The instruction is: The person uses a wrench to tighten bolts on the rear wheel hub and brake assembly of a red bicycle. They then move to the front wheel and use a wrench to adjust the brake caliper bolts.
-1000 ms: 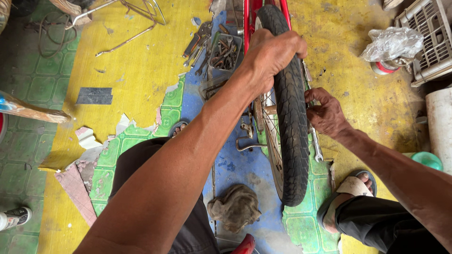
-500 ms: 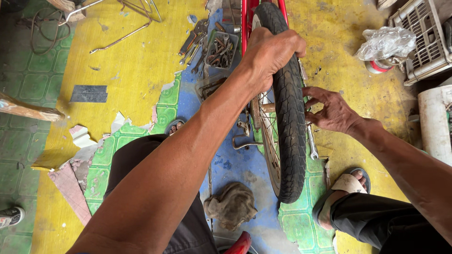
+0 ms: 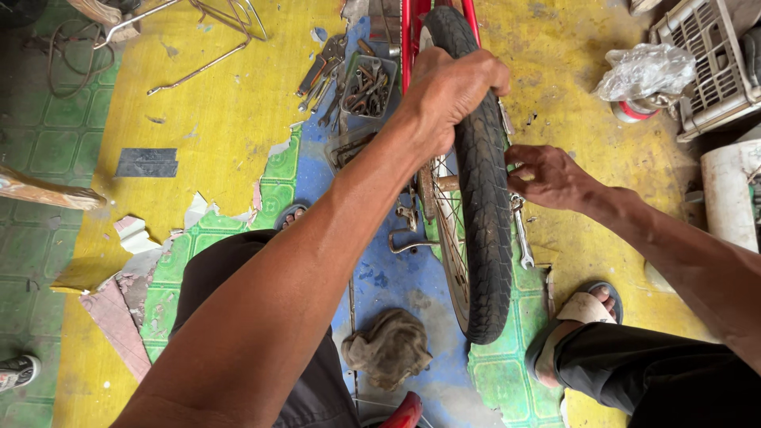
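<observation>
My left hand (image 3: 456, 91) is clamped over the top of the black bicycle tyre (image 3: 485, 206), while my right hand (image 3: 551, 176), fingers curled, pinches at the wheel's right side beside a spanner (image 3: 523, 238).

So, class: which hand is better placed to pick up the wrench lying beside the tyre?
Right hand: free, just above the wrench. Left hand grips the tyre.

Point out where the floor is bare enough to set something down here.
Barest is the yellow floor between the bent wire frame and the dark flat rectangular plate. Another free strip lies right of the black bicycle tyre, below the crumpled clear plastic bag. Crowded: the grey tray of metal tools beside the left hand.
</observation>
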